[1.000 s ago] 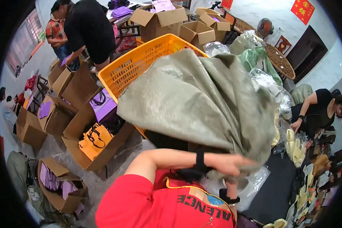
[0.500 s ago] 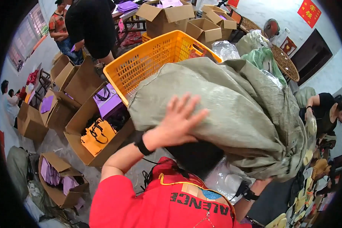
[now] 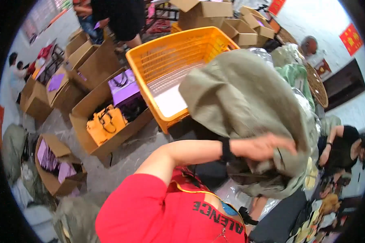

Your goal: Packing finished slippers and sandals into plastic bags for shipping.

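Beside an orange crate [image 3: 178, 65], the left hand [image 3: 263, 146] lies flat (grip apart) on the grey-green sack [image 3: 247, 101].

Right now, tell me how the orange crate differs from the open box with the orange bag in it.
The orange crate is plastic with slotted sides; the open box is plain brown cardboard with flaps. The crate holds only a pale flat sheet on its bottom; the box holds an orange bag and dark items. The grey-green sack under the left hand overlaps the crate, not the box. Both are open on top.
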{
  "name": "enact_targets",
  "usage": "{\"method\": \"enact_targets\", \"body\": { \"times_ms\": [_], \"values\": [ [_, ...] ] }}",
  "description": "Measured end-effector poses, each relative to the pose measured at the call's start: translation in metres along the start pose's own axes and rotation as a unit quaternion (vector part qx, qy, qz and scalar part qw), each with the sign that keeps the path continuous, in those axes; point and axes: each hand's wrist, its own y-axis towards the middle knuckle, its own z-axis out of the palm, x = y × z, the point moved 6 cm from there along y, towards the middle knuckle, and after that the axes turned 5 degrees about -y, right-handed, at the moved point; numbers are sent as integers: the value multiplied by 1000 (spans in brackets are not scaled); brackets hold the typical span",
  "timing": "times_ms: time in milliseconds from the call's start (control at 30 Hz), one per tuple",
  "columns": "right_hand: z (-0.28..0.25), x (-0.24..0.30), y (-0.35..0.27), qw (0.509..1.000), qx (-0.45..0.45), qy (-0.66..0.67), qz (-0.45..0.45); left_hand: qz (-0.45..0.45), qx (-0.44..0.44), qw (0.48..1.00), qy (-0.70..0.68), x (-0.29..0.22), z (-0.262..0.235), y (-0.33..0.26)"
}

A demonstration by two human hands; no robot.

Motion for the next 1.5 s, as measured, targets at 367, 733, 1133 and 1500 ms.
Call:
{"method": "enact_targets", "body": {
  "times_ms": [367,733,1133,1500],
  "values": [
    [43,-25,8,989,128,-66,27,-113,192,975,6,36,126,-55],
    [83,-56,57,904,413,-108,5,-9,-84,912,402,-17,140,-65],
    [172,-43,9,815,545,-185,-59,-317,-301,663,608,-67,157,-159],
    [230,101,-59,824,549,-78,-121,-173,-479,625,591,-77,49,-179]
  ]
}}
